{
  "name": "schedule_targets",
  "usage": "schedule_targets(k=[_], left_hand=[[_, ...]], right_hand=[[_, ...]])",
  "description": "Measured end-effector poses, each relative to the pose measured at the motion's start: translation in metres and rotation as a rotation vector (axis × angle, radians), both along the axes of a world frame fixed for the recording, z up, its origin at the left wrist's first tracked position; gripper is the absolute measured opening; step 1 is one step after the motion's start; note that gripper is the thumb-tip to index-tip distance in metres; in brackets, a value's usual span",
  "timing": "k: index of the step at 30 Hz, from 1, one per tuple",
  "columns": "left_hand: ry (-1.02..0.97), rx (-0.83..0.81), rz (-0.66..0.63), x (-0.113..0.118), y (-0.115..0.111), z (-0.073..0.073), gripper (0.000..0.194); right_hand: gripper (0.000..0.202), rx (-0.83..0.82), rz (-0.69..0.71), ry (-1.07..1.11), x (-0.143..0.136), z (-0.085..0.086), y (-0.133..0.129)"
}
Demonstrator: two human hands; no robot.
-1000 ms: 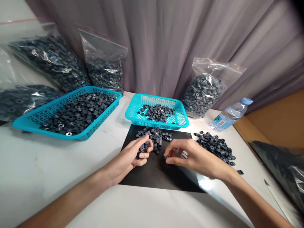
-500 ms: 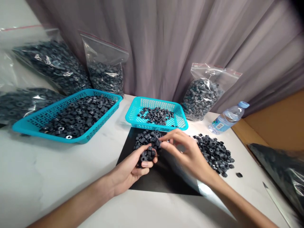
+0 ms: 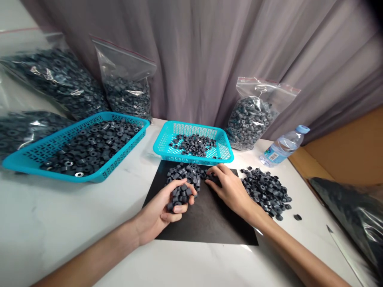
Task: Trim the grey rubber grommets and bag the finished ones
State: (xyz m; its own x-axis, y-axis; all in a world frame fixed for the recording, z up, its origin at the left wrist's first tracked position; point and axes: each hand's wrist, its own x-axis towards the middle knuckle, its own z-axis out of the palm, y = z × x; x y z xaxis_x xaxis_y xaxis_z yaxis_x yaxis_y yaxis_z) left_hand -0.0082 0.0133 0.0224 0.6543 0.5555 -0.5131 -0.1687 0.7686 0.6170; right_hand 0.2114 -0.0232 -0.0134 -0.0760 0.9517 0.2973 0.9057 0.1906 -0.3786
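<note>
My left hand (image 3: 167, 207) is cupped, palm up, around a heap of small dark grey rings (image 3: 180, 195). Just behind it lies a pile of the same rings (image 3: 187, 172) on a black mat (image 3: 206, 219). My right hand (image 3: 229, 185) rests low over the mat at the pile's right side. Its thumb and fingers are curled in around a dark grey ring (image 3: 210, 175), partly hidden by the fingers. To the right of that hand, another heap of rings (image 3: 266, 191) spreads over the white table.
A blue basket (image 3: 191, 160) with some rings stands behind the mat. Left of it is a larger blue basket (image 3: 98, 175), fuller. Zip bags (image 3: 125, 91) of rings lean on the curtain, with another bag (image 3: 251, 119) beside a water bottle (image 3: 284, 145). A blade-like strip (image 3: 344, 251) lies right.
My right hand has moved away from the left hand, down to the mat beside the pile. The left hand still holds its rings, turned slightly. The whole view has shifted a little.
</note>
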Motion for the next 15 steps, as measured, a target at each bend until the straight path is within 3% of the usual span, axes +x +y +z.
schedule_targets(k=[5,15], left_hand=[[0.003,0.022,-0.017,0.001,-0.001,0.0,0.028],[0.035,0.071,-0.038,0.002,-0.009,-0.005,0.031]], right_hand=[[0.006,-0.029,0.091,0.078,0.004,0.008,-0.001],[0.011,-0.221,0.195,0.601,0.001,0.05,-0.017]])
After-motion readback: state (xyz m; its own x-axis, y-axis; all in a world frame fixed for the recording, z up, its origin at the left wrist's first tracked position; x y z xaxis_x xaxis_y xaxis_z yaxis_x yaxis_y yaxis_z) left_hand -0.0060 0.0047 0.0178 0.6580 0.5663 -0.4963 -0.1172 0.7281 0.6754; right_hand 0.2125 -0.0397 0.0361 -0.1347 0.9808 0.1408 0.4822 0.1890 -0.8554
